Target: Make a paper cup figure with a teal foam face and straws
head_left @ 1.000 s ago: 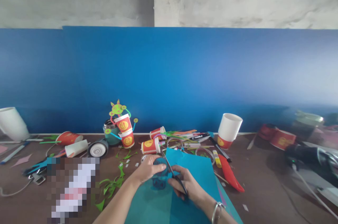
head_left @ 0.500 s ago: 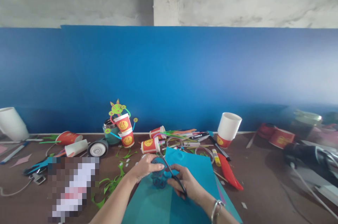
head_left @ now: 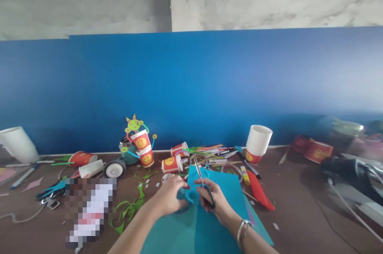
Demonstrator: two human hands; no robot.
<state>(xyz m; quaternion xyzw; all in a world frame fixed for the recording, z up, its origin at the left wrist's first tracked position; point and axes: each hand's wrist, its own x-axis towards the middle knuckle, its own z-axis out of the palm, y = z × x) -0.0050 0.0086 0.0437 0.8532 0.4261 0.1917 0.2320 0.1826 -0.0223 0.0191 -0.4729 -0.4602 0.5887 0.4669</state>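
Observation:
My left hand (head_left: 171,195) is closed on a small blue paper piece (head_left: 191,195), largely hidden behind the fingers. My right hand (head_left: 218,203) grips a pair of scissors (head_left: 198,171) by the dark handles, with the blades pointing up and away from me. The blades lie just right of the paper piece and look close together. Under both hands are blue paper sheets (head_left: 221,222), the top one with cut-out gaps near its far edge. A silver bracelet circles my right wrist.
Green paper scraps (head_left: 127,210) lie left of my forearm. Behind stand stacked red cups (head_left: 146,157) with a green paper figure. Pens and sticks (head_left: 221,152) are heaped at the back. A white cup (head_left: 259,140), glue stick (head_left: 244,175) and red pouch (head_left: 259,193) are rightward.
The scissors have swung upright, away from the paper piece. My left hand has turned over the blue piece, whose dark drawn lines showed before and are now mostly covered.

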